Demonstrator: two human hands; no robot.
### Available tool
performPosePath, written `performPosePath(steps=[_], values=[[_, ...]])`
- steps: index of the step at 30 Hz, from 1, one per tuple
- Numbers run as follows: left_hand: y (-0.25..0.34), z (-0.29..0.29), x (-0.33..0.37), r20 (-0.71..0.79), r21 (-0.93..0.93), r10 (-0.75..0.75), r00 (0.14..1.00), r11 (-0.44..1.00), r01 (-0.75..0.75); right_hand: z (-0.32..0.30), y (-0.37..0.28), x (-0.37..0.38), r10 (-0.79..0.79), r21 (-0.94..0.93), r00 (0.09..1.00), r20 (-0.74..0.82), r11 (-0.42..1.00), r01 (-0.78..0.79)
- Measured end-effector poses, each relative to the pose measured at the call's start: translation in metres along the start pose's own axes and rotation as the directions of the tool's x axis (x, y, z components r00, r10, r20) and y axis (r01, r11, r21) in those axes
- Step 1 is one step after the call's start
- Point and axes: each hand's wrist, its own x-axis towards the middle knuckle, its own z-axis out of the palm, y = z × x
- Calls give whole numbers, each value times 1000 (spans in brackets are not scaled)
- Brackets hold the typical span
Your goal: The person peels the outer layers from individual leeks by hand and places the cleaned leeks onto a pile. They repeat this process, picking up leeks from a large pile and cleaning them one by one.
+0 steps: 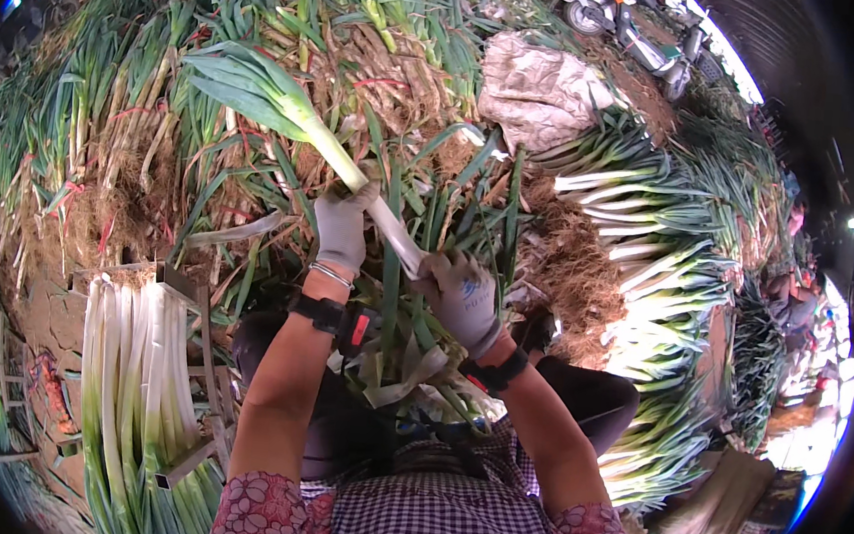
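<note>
Both of my hands, in grey gloves, are on one long leek (328, 149) held slantwise in front of me. Its green leaves fan out at the upper left, and the white shank runs down to the right. My left hand (343, 222) is wrapped round the middle of the shank. At the lower white end, my right hand (461, 292) is closed, its fingertips covering the tip. Loose green leaves and peeled strips (407, 371) lie below my hands, between my knees.
Piled leeks with roots and red ties (122, 133) fill the left and back. Cleaned leeks (143, 365) rest in a metal rack at left. A long row of leeks (661, 285) lies at right, beside a root heap (573, 263). A pale sack (536, 90) and a scooter (645, 43) stand behind.
</note>
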Motion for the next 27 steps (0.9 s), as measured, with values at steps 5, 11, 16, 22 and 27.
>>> performPosePath(steps=[5,11,16,22,27], values=[[3,-13,12,-38,-8,-11,999,1000,10,-27,10,-55,-272,185,921,279,956,226],[21,6,-4,-84,1,-38,996,999,38,-91,-11,-48,36,98,959,280,993,-66],[7,14,-7,-68,-84,-7,998,996,1,-49,-34,0,78,-126,997,28,989,-74],[10,9,-9,4,34,-95,995,995,95,-31,-21,-6,24,-91,1000,15,996,-23],[-13,11,4,11,96,-64,998,993,63,-34,-13,-12,-236,-219,959,155,939,266]])
